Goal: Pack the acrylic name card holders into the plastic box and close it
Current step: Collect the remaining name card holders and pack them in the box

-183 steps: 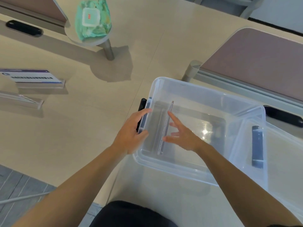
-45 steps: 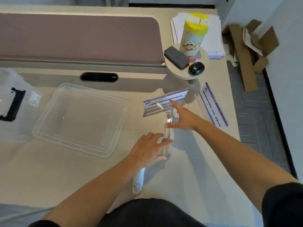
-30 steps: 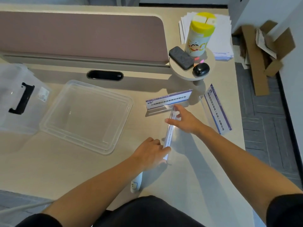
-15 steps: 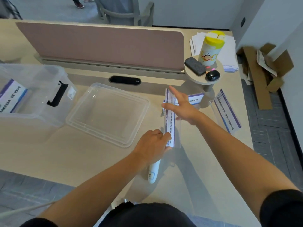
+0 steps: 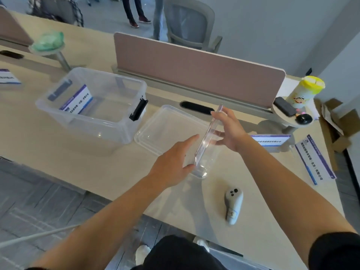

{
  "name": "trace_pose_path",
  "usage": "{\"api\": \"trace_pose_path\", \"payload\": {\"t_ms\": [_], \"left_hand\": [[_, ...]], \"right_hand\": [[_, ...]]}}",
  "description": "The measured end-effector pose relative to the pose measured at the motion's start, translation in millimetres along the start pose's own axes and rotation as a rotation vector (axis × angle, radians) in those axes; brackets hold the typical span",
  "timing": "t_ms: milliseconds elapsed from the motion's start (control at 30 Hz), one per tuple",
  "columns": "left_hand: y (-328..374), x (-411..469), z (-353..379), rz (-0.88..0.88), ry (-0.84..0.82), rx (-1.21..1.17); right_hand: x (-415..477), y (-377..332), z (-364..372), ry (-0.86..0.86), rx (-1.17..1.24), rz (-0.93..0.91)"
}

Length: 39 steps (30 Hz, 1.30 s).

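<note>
A clear acrylic name card holder (image 5: 206,140) hangs tilted in the air above the box's lid (image 5: 161,123), which lies flat on the desk. My right hand (image 5: 230,131) grips its far end between fingers and thumb. With fingers held straight, my left hand (image 5: 173,162) touches the near end with its thumb. The open plastic box (image 5: 87,124) with black latches stands at the left. One holder with a blue-edged card (image 5: 78,100) leans inside it.
Two more card holders (image 5: 270,140) (image 5: 313,158) sit on the desk at the right, another (image 5: 7,76) at the far left. A grey controller (image 5: 232,203) lies near the front edge. A pink divider (image 5: 194,65) runs behind the box. A round shelf (image 5: 292,117) carries a yellow-lidded canister.
Both hands lifted the holder off the desk and carried it left, over the lid. The view swung left and up, so the box now shows.
</note>
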<state>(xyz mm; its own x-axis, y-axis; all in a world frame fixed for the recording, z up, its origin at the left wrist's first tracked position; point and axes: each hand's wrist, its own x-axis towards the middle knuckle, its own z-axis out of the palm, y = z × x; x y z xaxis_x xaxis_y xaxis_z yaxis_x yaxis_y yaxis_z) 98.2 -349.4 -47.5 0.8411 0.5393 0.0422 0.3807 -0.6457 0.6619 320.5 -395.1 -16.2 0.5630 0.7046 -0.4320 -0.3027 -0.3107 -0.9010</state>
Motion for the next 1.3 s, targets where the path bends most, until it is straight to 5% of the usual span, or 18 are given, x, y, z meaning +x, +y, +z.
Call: {"api": "trace_pose_path", "payload": {"t_ms": [200, 433, 733, 1000, 1300], "left_hand": [[-67, -25, -61, -0.185, 0.062, -0.401], [-120, -20, -106, -0.268, 0.071, -0.589], [-181, 27, -158, -0.266, 0.103, -0.345], [-251, 48, -206, -0.26, 0.146, -0.367], [-359, 40, -273, -0.27, 0.062, -0.505]], "right_hand": [[-19, -18, 93, -0.016, 0.109, -0.063], [-8, -30, 169, -0.115, 0.181, -0.135], [69, -56, 231, -0.198, -0.054, -0.261], [122, -65, 303, -0.151, -0.183, -0.296], [127, -82, 414, -0.022, -0.769, -0.263]]}}
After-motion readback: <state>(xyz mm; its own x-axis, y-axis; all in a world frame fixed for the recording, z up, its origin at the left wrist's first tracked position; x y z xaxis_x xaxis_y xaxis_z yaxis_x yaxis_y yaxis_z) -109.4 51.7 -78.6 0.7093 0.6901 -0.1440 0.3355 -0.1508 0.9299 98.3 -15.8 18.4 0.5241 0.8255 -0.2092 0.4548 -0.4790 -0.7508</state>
